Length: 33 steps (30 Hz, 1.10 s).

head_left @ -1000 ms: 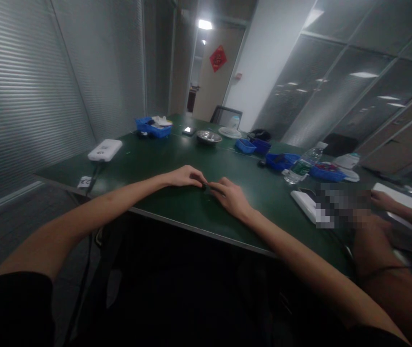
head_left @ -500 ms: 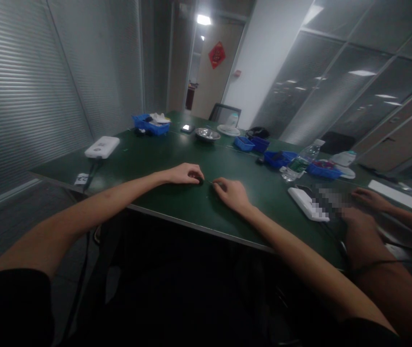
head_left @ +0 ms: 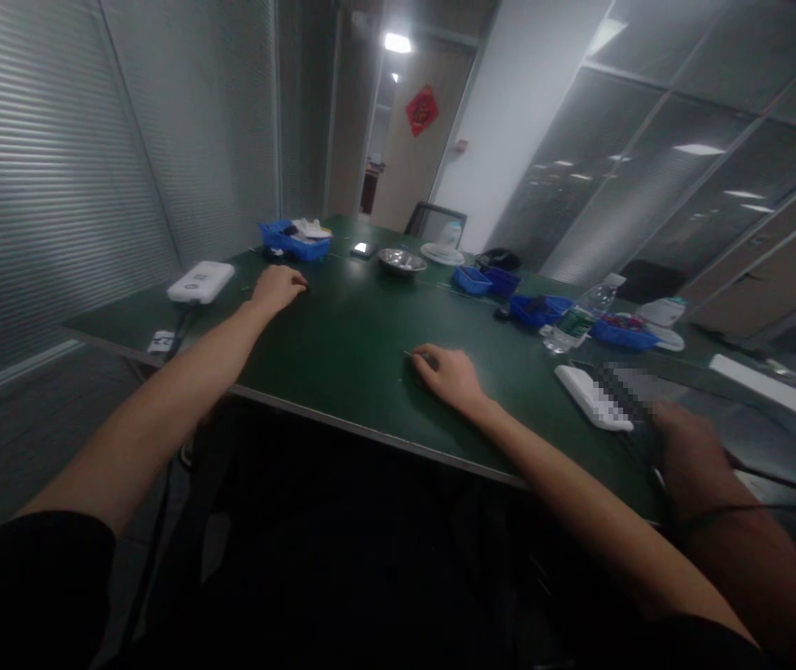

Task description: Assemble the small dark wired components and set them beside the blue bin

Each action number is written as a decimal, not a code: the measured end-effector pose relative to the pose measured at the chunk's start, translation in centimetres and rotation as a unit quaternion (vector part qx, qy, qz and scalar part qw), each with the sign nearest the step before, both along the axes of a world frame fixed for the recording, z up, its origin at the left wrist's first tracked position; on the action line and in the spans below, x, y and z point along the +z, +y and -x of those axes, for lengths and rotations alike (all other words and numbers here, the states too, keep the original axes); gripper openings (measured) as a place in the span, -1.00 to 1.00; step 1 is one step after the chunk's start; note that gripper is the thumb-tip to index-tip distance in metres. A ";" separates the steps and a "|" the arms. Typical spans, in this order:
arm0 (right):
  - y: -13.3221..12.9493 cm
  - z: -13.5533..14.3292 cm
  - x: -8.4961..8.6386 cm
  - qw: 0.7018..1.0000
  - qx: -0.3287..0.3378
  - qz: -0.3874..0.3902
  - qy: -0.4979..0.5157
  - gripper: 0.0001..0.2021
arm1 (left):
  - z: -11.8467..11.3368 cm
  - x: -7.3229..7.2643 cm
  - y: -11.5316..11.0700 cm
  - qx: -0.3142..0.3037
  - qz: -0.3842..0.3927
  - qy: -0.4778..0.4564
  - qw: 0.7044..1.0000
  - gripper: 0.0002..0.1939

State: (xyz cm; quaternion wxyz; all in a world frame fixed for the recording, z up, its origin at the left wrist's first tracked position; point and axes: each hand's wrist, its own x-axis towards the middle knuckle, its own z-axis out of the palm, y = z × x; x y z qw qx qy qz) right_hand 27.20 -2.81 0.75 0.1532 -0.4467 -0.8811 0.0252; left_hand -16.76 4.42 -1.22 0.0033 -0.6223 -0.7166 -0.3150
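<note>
My left hand (head_left: pixel 277 287) is over the far left part of the green table (head_left: pixel 348 372), in front of a blue basket (head_left: pixel 310 249). Its fingers are closed round a small dark object (head_left: pixel 305 287), too small to name. My right hand (head_left: pixel 450 374) rests on the table near the middle. Its thumb and fingers pinch a thin, pale, pin-like piece (head_left: pixel 408 354) whose tip sticks out to the left; the rest of it is hidden in the hand.
A steel bowl (head_left: pixel 401 262) and a phone (head_left: pixel 363 249) lie farther back. A white power bank (head_left: pixel 202 282) is at the left. Several blue baskets and a water bottle (head_left: pixel 579 316) stand to the right. A co-worker's arm (head_left: pixel 697 456) reaches in at the right.
My left hand has moved away from my right hand, leftward and farther across the table, with the small dark object. My right hand has stayed in place.
</note>
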 end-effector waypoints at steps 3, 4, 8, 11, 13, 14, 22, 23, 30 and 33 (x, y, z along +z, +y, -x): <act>0.0 0.0 0.0 1.000 0.000 0.001 0.002 -0.63 | 1.1 -0.4 0.1 0.081 -0.012 -0.024 0.996 -0.83; 0.0 0.0 0.0 1.000 0.000 0.001 0.002 -0.63 | 1.2 -0.6 0.1 0.092 -0.015 -0.031 0.995 -0.82; 0.1 0.0 0.1 1.000 0.003 0.003 0.004 -0.63 | 1.2 -0.8 0.3 0.096 -0.019 -0.029 0.995 -0.80; 0.1 -0.1 0.1 1.000 0.004 0.004 0.002 -0.63 | 1.3 -0.8 0.5 0.097 -0.029 -0.025 0.995 -0.79; 0.1 -0.1 0.1 1.000 0.005 0.003 0.002 -0.63 | 1.6 -0.8 0.6 0.102 -0.029 -0.052 0.993 -0.80; 0.1 -0.1 0.1 1.000 0.006 0.003 0.002 -0.63 | 1.7 -0.8 0.6 0.105 -0.028 -0.069 0.992 -0.80; -0.1 0.0 0.3 1.000 0.006 0.004 0.006 -0.64 | 2.9 -0.8 1.0 0.134 0.003 -0.116 0.984 -0.76; -0.2 0.0 0.3 1.000 0.005 0.005 0.005 -0.64 | 2.9 -0.8 1.1 0.136 0.006 -0.118 0.984 -0.76; -0.2 0.0 0.1 1.000 0.005 -0.002 0.004 -0.65 | 3.0 -0.8 1.1 0.135 0.010 -0.124 0.983 -0.77; -0.1 0.0 0.0 1.000 0.005 -0.003 0.006 -0.65 | 2.5 -0.7 1.3 0.100 0.011 -0.118 0.988 -0.75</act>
